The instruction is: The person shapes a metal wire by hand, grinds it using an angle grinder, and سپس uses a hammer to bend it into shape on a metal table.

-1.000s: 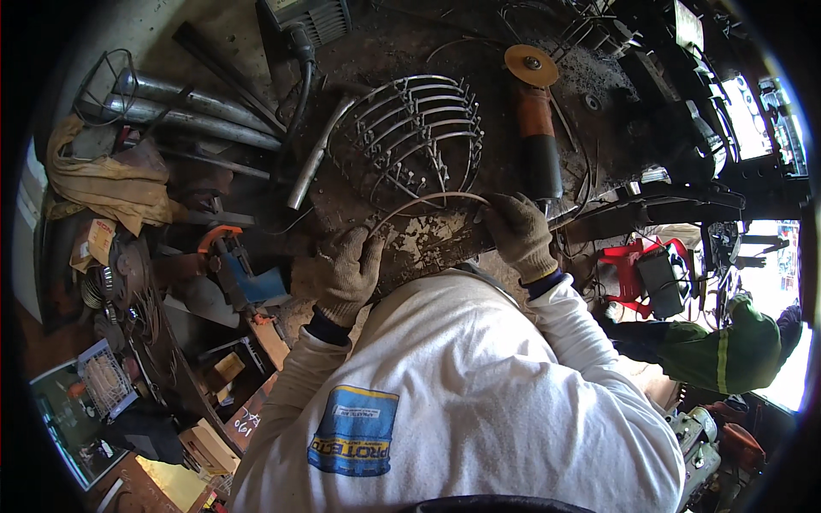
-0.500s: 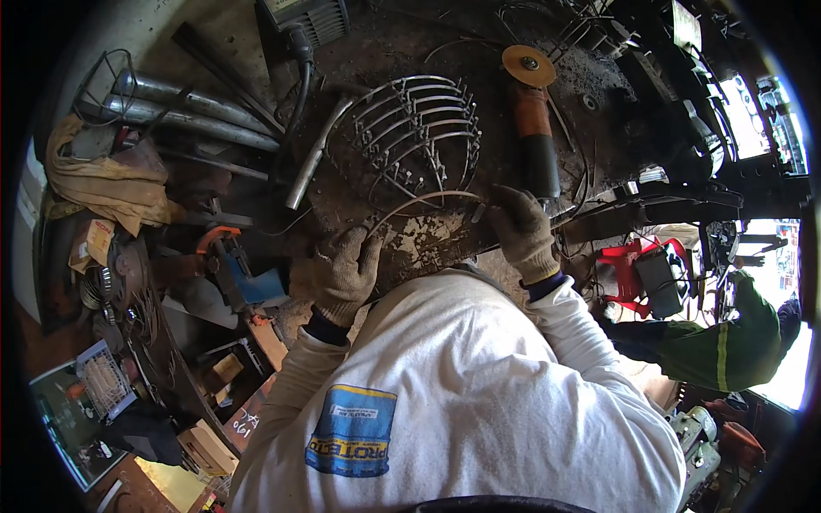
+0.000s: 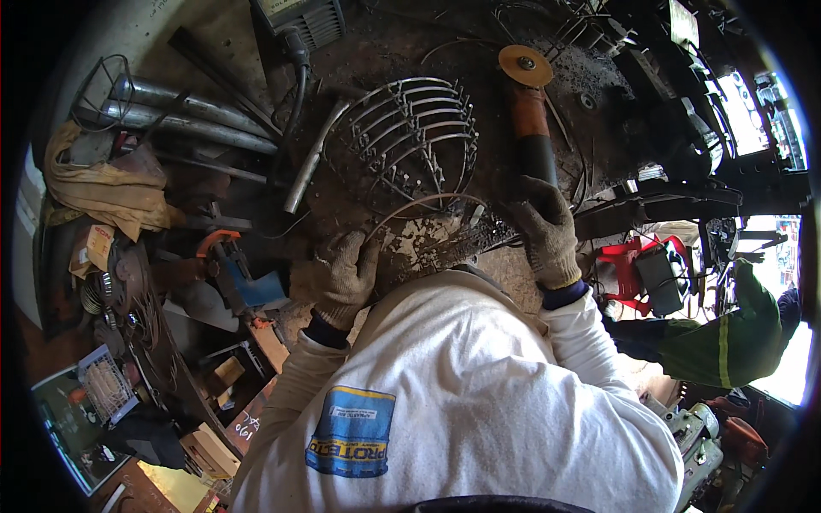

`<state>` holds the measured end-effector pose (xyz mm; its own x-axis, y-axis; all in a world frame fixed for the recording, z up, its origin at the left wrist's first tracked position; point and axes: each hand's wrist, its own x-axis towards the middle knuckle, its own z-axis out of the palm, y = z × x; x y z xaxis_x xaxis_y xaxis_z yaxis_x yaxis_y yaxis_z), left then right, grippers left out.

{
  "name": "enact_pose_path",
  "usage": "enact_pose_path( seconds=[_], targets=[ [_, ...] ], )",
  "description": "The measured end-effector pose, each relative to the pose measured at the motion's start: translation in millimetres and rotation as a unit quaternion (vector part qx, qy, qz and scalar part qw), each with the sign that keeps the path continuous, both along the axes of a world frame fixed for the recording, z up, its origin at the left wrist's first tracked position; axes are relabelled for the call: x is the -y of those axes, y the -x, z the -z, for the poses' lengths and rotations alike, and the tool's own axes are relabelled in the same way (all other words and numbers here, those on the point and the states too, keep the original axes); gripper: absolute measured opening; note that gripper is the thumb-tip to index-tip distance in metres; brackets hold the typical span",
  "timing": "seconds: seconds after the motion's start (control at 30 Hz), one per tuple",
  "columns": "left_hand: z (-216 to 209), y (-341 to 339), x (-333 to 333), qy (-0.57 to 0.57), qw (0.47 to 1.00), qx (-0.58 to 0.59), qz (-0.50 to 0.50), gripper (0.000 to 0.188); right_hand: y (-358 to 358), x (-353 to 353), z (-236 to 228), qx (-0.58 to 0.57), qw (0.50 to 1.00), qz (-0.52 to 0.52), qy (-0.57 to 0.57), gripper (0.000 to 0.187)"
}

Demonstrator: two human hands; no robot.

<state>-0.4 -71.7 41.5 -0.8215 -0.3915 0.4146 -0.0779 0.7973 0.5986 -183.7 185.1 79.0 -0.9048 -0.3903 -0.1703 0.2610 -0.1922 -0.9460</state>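
Note:
My left hand (image 3: 344, 275), in a worn work glove, closes on the left end of a thin curved metal rod (image 3: 425, 199). The rod arches to the right over the bench edge, and its far end is free. My right hand (image 3: 550, 235), gloved too, is apart from the rod, thumb spread from the fingers. Its fingertips lie at the tail end of an angle grinder (image 3: 535, 128) with a yellowish disc; whether they touch it I cannot tell. Just beyond the rod stands a cage-like frame of bent metal bars (image 3: 415, 137). Left of the frame lies a hammer (image 3: 312, 162).
The dark workbench (image 3: 376, 47) carries a boxy machine (image 3: 312, 21) with a thick cable. Metal pipes (image 3: 192, 124) and a cloth (image 3: 98, 184) lie at left, near a blue clamp-like tool (image 3: 252, 278). At right are a red chair (image 3: 624, 274) and another person in green (image 3: 723, 342).
My right hand has let go of the rod's right end and moved right toward the grinder's tail. The left hand keeps its hold on the rod, almost unmoved.

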Motion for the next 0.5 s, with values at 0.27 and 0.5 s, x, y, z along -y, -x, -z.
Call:
enact_pose_path(
  seconds=[0.27, 0.5],
  targets=[
    [-3.7, 1.1, 0.7, -0.023, 1.0, 0.004, 0.002, 0.017, -2.6, 1.3, 0.8, 0.001, 1.0, 0.003, -0.015, 0.037],
    [-12.0, 3.0, 0.1, -0.011, 1.0, 0.003, 0.01, 0.016, -4.6, 2.4, 3.4, 0.007, 1.0, 0.001, -0.027, 0.034]
  ],
)
